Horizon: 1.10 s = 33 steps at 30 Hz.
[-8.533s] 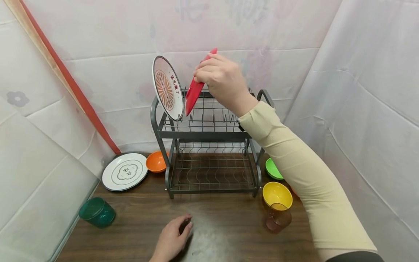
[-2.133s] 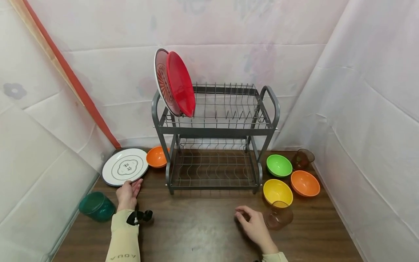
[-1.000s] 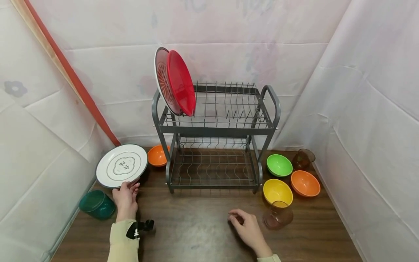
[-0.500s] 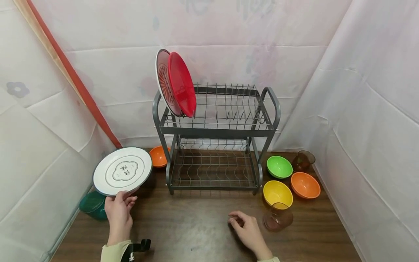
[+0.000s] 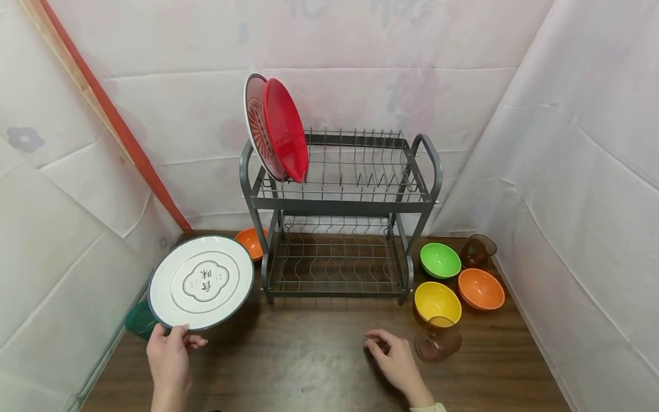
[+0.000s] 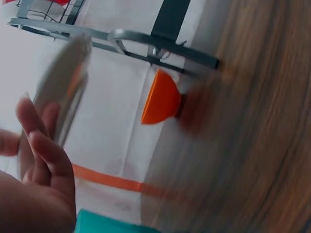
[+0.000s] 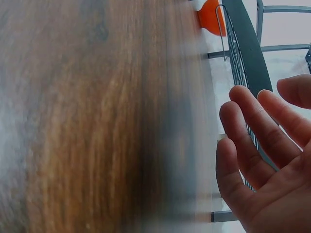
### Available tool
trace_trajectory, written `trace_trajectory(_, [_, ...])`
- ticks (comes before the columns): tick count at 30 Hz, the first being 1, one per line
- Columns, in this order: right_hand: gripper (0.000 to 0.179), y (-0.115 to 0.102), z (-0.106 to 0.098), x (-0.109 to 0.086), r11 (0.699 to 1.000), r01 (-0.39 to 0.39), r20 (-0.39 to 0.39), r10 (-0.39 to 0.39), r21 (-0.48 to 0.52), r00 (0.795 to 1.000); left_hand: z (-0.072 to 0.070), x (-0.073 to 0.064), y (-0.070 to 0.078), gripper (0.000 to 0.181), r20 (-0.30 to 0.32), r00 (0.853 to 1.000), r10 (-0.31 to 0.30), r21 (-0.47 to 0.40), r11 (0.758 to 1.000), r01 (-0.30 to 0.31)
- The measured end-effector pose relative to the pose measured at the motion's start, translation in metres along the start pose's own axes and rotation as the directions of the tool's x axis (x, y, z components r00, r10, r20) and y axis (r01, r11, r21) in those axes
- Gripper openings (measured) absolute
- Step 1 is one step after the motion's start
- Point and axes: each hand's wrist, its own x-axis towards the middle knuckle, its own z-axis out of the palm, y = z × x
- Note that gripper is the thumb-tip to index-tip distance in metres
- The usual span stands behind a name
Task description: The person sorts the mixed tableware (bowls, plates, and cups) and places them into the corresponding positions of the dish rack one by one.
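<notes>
My left hand (image 5: 170, 357) pinches the near rim of a white plate (image 5: 231, 274) with a dark edge and a printed emblem, thumb on top and fingers beneath. In the left wrist view the plate (image 6: 63, 82) appears edge-on, raised above the table. It overlaps a teal glass (image 5: 140, 320) in the head view. My right hand (image 5: 396, 360) rests at the table with loosely bent fingers and holds nothing, near a clear brownish glass (image 5: 437, 342). On the top tier of a dark dish rack (image 5: 340, 207), a patterned plate (image 5: 254, 109) and a red plate (image 5: 285, 131) lean at the left end.
An orange bowl (image 5: 250, 243) sits left of the rack. To its right stand a green bowl (image 5: 440, 260), a yellow bowl (image 5: 436, 300), a second orange bowl (image 5: 481, 289) and a dark brown glass (image 5: 476, 250). White cloth walls (image 5: 582, 200) enclose the table.
The red plate went into the rack beside the patterned one. My left hand then took the white plate from the back left, lifted it and brought it nearer. The right hand barely moved lately.
</notes>
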Motion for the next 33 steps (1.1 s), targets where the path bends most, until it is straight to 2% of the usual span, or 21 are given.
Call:
trace_trajectory(5, [0.014, 0.001, -0.001, 0.0, 1.0, 0.01, -0.01, -0.01, 0.022, 1.0, -0.009, -0.006, 0.004, 0.004, 0.064, 0.995, 0.08, -0.016, 0.997, -0.079])
trace_trajectory(9, [0.014, 0.0, -0.001, 0.0, 0.999, 0.019, -0.014, -0.019, 0.036, 1.0, -0.011, -0.011, 0.005, 0.009, 0.146, 0.983, 0.112, 0.03, 0.993, -0.118])
trace_trajectory(11, [0.016, -0.001, -0.002, 0.0, 0.999, 0.024, -0.012, -0.024, 0.045, 1.0, -0.011, -0.013, 0.005, 0.011, 0.195, 0.972, 0.133, 0.056, 0.988, -0.146])
trace_trajectory(14, [0.017, -0.004, -0.003, 0.0, 0.998, 0.026, -0.014, -0.025, 0.064, 1.0, -0.011, -0.015, 0.003, 0.014, 0.274, 0.947, 0.168, 0.089, 0.976, -0.199])
trace_trajectory(20, [0.018, -0.014, -0.007, 0.001, 0.991, 0.022, -0.025, -0.019, 0.13, 1.0, 0.002, -0.022, -0.001, 0.024, 0.428, 0.884, 0.188, 0.167, 0.945, -0.282])
trace_trajectory(25, [0.023, -0.028, -0.009, 0.002, 0.97, 0.002, -0.008, 0.0, 0.242, 1.0, 0.02, -0.035, -0.008, 0.025, 0.539, 0.827, 0.159, 0.159, 0.945, -0.285])
trace_trajectory(29, [0.027, -0.038, -0.012, 0.003, 0.923, -0.061, 0.021, 0.057, 0.381, 0.998, 0.034, -0.045, -0.016, 0.023, 0.615, 0.776, 0.143, 0.141, 0.948, -0.286])
trace_trajectory(32, [0.03, -0.045, -0.015, 0.004, 0.863, -0.123, 0.052, 0.112, 0.491, 0.992, 0.042, -0.049, -0.025, 0.022, 0.677, 0.72, 0.15, 0.095, 0.953, -0.287])
trace_trajectory(33, [0.031, -0.047, -0.016, 0.004, 0.843, -0.138, 0.058, 0.126, 0.52, 0.99, 0.045, -0.051, -0.027, 0.022, 0.691, 0.707, 0.149, 0.082, 0.956, -0.282])
